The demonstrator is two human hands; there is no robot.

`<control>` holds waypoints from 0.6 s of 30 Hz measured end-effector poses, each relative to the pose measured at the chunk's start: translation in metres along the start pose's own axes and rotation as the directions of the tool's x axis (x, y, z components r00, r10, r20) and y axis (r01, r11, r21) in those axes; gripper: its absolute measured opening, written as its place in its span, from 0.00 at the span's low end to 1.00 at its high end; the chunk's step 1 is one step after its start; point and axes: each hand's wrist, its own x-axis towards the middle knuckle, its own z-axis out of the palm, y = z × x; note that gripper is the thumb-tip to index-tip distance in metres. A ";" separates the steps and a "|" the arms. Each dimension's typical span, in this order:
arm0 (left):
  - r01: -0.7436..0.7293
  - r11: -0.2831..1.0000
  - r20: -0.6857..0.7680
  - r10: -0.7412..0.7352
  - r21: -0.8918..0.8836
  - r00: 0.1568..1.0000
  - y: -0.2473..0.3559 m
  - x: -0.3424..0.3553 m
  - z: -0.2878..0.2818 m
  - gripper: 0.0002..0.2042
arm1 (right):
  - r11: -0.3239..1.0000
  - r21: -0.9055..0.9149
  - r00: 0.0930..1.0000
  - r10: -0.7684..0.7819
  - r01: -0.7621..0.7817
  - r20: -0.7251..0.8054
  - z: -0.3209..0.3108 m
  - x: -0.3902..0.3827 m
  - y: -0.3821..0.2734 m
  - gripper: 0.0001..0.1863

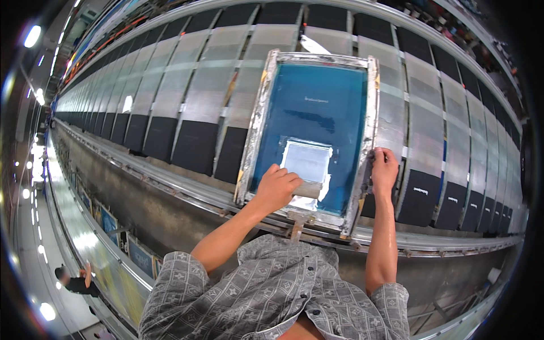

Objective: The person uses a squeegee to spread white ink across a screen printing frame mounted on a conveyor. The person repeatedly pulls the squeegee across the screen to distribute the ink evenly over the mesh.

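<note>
In front of me a screen-printing frame (373,102) with a worn, ink-stained rim lies over the long printing table. Its blue mesh (311,85) has a small line of print near the far end. White ink (327,184) borders a pale rectangle (306,158) in the near part of the mesh. My left hand (276,190) is closed around a short grey squeegee (309,189), which rests at the near end of that rectangle. With bent fingers, my right hand (385,170) grips the frame's right side.
Black fabric pieces (195,147) lie in a long row on grey boards to both sides; those at right (419,195) bear small white prints. A metal rail (430,245) runs along the table's near edge. At far lower left stands another person (76,283) in dark clothes.
</note>
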 end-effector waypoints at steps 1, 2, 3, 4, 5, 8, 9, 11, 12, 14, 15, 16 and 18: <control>-0.003 1.000 0.001 0.003 -0.019 1.000 -0.004 0.001 -0.007 0.17 | 1.000 0.004 1.000 0.014 -0.014 -0.012 0.001 -0.006 -0.012 0.13; 0.000 1.000 0.037 0.000 -0.012 0.999 -0.013 0.003 -0.012 0.17 | 0.995 0.051 0.995 -0.079 0.082 -0.057 0.012 -0.008 -0.006 0.13; 0.005 1.000 0.094 -0.007 0.023 0.996 -0.030 -0.003 -0.022 0.16 | 0.987 0.017 0.985 -0.160 0.161 -0.073 0.029 -0.016 0.001 0.14; -0.006 0.999 0.101 0.003 0.036 0.995 -0.049 -0.011 -0.027 0.12 | 0.985 0.008 0.985 -0.169 0.170 -0.043 0.048 -0.023 0.002 0.14; 0.006 0.999 0.138 -0.013 0.047 0.990 -0.069 -0.020 -0.032 0.13 | 0.993 -0.032 0.993 -0.115 0.115 -0.018 0.070 -0.029 0.005 0.15; 0.063 0.997 0.149 -0.069 0.044 0.986 -0.122 -0.045 -0.052 0.13 | 0.983 0.022 0.984 -0.179 0.180 -0.023 0.133 -0.058 -0.020 0.14; 0.080 0.996 0.113 -0.083 0.032 0.990 -0.122 -0.045 -0.053 0.13 | 0.971 0.062 0.972 -0.225 0.229 -0.067 0.140 -0.058 -0.018 0.14; 0.084 0.996 0.103 -0.088 0.039 0.991 -0.133 -0.051 -0.057 0.11 | 0.978 0.129 0.986 -0.162 0.165 -0.037 0.153 -0.069 -0.028 0.13; 0.099 0.995 0.106 -0.102 0.033 0.989 -0.135 -0.054 -0.056 0.10 | 0.982 0.119 0.989 -0.141 0.145 -0.043 0.155 -0.071 -0.028 0.13; 0.137 0.990 0.112 -0.140 0.028 0.984 -0.139 -0.058 -0.054 0.08 | 0.988 0.106 0.994 -0.107 0.110 -0.034 0.161 -0.072 -0.028 0.13; 0.126 0.992 0.194 -0.127 0.017 0.973 -0.141 -0.056 -0.053 0.08 | 0.990 0.077 0.992 -0.112 0.116 -0.055 0.162 -0.071 -0.025 0.13; 0.122 0.992 0.272 -0.122 0.016 0.955 -0.148 -0.055 -0.060 0.09 | 0.991 0.054 0.990 -0.121 0.125 -0.066 0.168 -0.069 -0.026 0.13; 0.108 0.994 0.461 -0.102 0.013 0.881 -0.157 -0.041 -0.071 0.11 | 0.996 -0.039 0.995 -0.083 0.081 -0.054 0.171 -0.067 -0.023 0.14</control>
